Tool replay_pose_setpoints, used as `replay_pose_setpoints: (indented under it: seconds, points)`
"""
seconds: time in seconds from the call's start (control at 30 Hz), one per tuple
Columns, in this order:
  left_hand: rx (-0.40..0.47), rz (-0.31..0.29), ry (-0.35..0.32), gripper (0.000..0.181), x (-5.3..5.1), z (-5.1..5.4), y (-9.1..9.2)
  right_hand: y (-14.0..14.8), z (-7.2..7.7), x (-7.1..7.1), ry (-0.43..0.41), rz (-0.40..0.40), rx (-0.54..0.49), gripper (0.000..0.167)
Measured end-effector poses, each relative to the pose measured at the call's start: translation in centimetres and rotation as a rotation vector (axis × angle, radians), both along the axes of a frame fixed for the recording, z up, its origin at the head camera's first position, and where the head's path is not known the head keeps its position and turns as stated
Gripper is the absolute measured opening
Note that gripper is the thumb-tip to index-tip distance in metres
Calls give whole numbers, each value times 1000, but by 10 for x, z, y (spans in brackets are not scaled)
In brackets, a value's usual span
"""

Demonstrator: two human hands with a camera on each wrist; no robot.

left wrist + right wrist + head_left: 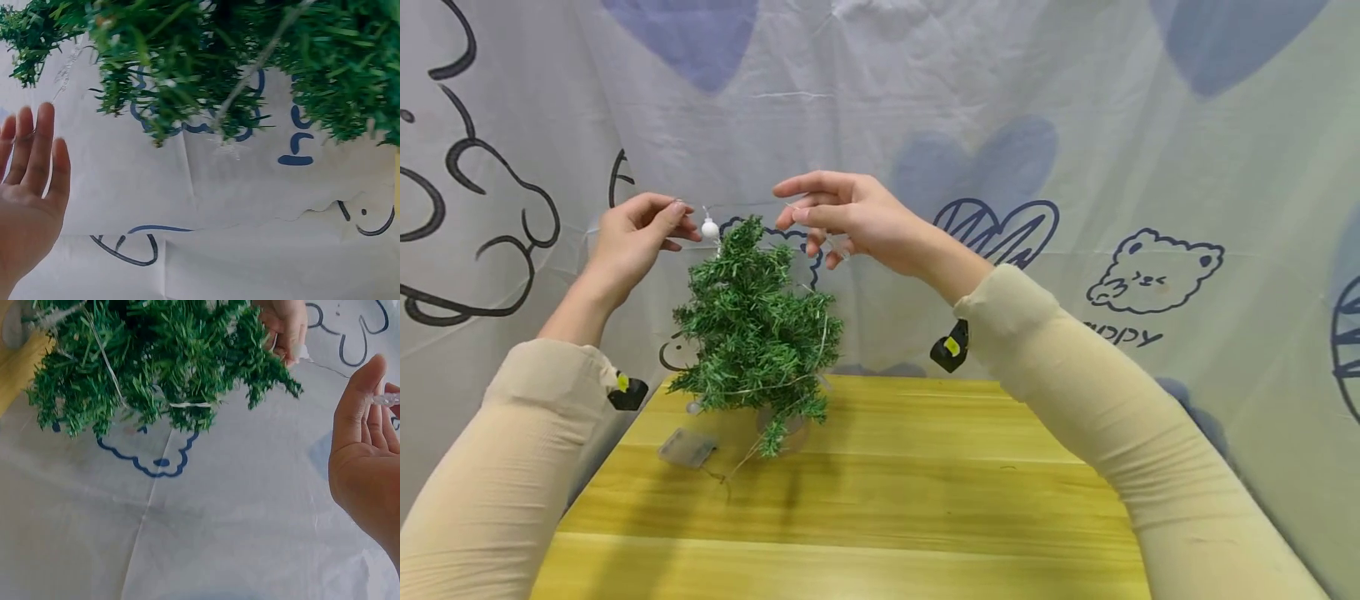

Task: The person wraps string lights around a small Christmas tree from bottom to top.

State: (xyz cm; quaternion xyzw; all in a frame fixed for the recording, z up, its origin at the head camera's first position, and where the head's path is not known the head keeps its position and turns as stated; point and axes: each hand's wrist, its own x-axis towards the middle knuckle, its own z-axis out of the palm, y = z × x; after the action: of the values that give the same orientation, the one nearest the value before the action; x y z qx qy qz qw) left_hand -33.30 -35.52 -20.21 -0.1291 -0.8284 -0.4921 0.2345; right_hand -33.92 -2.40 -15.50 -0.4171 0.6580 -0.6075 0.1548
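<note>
A small artificial Christmas tree [752, 317] stands on the table, its upper part between the hands. Thumb and index finger of my left hand [636, 237] pinch a thin string of lights [737, 205] left of the treetop. A white ball-shaped bulb [710, 227] hangs from the wire next to these fingertips. To the right of the treetop, my right hand [850, 212] holds the other end of the raised wire between thumb and fingers. A clear bulb [386, 399] shows among its fingers in the right wrist view. Lower down, more wire [775, 387] winds around the branches.
A clear flat box [687, 447], perhaps a battery case, lies left of the tree base on the wooden table [925, 500]. A wire runs from it toward the tree. Behind hangs a pale curtain [865, 100] printed with hearts and cartoon bears.
</note>
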Motion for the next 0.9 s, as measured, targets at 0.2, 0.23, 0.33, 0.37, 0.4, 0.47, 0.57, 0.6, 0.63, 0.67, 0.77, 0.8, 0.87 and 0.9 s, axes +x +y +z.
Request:
replay_pose_setpoints:
  seconds: [0.2, 0.23, 0.33, 0.37, 0.4, 0.47, 0.57, 0.6, 0.63, 0.67, 0.77, 0.8, 0.87, 0.9]
  points:
    - [14, 56, 81, 21, 14, -20, -5, 0, -9, 12, -19, 23, -10, 37]
    - [14, 62, 90, 22, 16, -23, -5, 1, -10, 13, -17, 24, -11, 36]
    - [12, 79, 112, 22, 24, -32, -3, 3, -14, 16, -12, 27, -17, 34]
    - [11, 87, 120, 22, 27, -35, -2, 4, -16, 16, -11, 27, -17, 34]
    - [13, 96, 125, 21, 30, -38, -1, 6, -17, 17, -10, 26, -16, 33]
    - [17, 112, 138, 20, 34, -43, 0, 7, -20, 17, -11, 28, -16, 33]
    - [10, 143, 161, 19, 41, -50, 1, 10, -24, 18, -9, 28, -9, 33]
    - [6, 154, 166, 19, 42, -52, 1, 10, -26, 18, -8, 28, -4, 33]
    - [2, 161, 169, 18, 44, -54, 0, 11, -28, 18, -7, 29, 1, 32]
    - [-4, 171, 169, 17, 45, -56, -1, 11, -29, 18, -4, 29, 8, 31]
    - [-35, 206, 148, 20, 48, -61, -2, 12, -35, 18, 8, 41, 32, 31]
    - [-47, 217, 143, 22, 49, -62, -2, 13, -36, 17, 11, 49, 41, 30]
    - [-73, 237, 138, 25, 51, -64, -3, 13, -40, 17, 21, 63, 55, 30]
    - [-92, 250, 136, 27, 52, -64, -2, 12, -41, 17, 29, 68, 61, 30]
